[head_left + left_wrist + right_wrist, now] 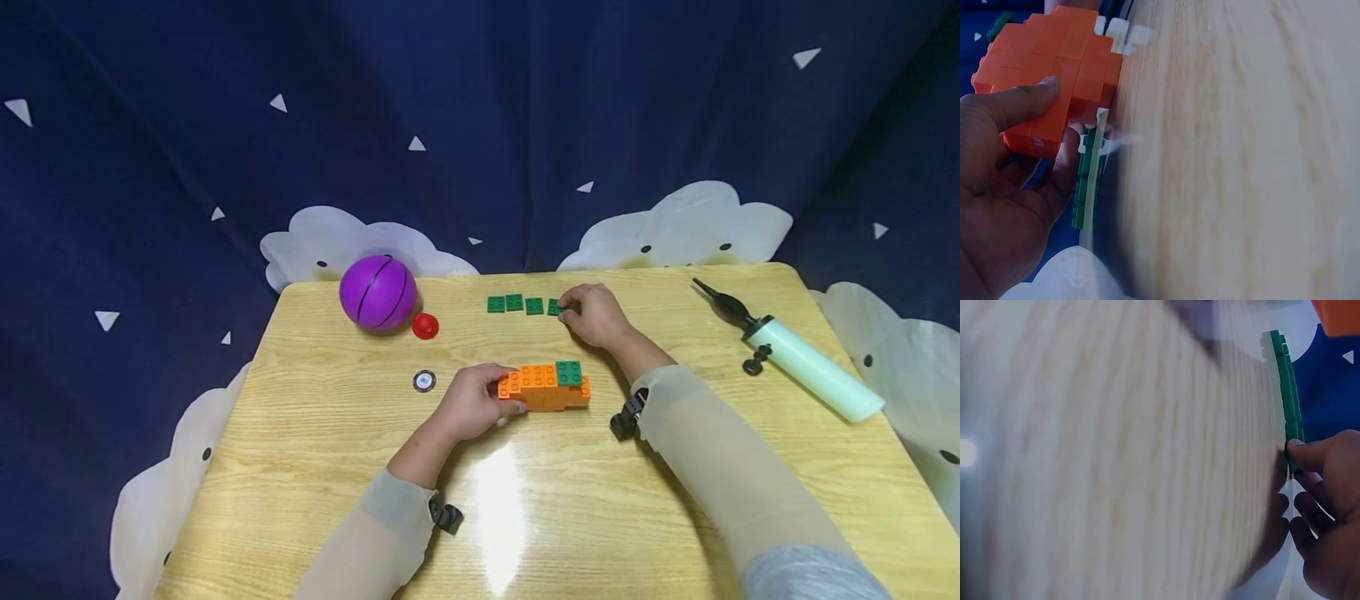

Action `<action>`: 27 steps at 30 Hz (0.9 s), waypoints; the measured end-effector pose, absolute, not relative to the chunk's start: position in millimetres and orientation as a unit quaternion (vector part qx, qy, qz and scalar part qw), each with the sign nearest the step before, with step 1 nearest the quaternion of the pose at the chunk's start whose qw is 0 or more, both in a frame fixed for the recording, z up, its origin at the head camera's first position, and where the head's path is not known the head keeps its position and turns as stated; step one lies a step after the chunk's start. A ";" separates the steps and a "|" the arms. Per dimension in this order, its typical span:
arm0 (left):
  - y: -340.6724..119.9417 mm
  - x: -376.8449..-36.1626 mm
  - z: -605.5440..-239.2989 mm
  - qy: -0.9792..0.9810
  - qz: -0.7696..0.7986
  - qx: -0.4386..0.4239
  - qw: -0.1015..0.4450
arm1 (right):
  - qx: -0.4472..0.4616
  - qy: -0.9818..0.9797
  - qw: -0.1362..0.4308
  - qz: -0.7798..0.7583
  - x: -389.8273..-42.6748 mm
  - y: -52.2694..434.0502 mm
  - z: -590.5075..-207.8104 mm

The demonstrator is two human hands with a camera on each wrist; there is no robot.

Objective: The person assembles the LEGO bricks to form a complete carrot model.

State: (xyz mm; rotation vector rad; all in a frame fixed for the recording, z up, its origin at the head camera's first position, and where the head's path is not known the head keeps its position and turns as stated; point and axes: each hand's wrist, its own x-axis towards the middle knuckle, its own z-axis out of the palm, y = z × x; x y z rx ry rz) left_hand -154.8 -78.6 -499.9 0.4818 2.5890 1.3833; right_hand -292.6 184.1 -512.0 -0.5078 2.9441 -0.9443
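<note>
1. Nearest the person, the left hand (472, 402) has its grip curled round the left end of the orange block stack (543, 387). The left wrist view shows the thumb (1025, 103) lying across the stack's side and the fingers wrapped under it. The stack sits on the counter (300, 467), its long axis running left to right across the person's front.

2. One green plate (568, 372) already sits on top of the stack at its right end, the end away from the left hand. The orange studs between that plate and the left hand's fingers are bare.

3. Farther back, the right hand (592, 315) rests at the right end of a row of loose green plates (514, 303). Its grip is closed on the rightmost plate (555, 307). In the right wrist view a fingertip (1310, 453) presses that plate's edge (1289, 400), and the other fingers curl below it.

4. The row runs left to right, parallel to the stack, and lies straight behind it toward the far edge of the counter. The pinched plate lies almost directly beyond the stack's right end, so the stack lies toward the person from the right hand. The right hand is much nearer the row than the left.

5. Off to the sides, well apart from both hands, lie a purple ball (377, 292) with a red cap (425, 326) at far left and a pale green pump (802, 360) at right.
</note>
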 end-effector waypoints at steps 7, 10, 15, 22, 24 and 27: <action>-79.9 -154.6 -499.5 0.869 0.461 0.160 0.082 | -0.156 0.938 0.012 -0.311 -282.5 185.7 -508.9; -80.1 -154.4 -498.4 0.869 0.461 0.159 0.084 | -0.157 0.938 0.008 -0.310 -277.7 185.0 -506.0; -79.8 -154.5 -497.7 0.869 0.462 0.155 0.089 | -0.159 0.937 0.002 -0.310 -270.4 183.6 -500.0; -78.1 -155.0 -498.6 0.866 0.466 0.155 0.093 | -0.161 0.937 0.008 -0.309 -261.8 185.4 -493.3; -77.7 -154.9 -498.3 0.866 0.467 0.155 0.092 | -0.163 0.937 0.009 -0.309 -259.3 186.3 -491.9; -77.3 -154.3 -497.8 0.867 0.466 0.152 0.093 | -0.169 0.935 0.003 -0.312 -255.7 187.9 -490.0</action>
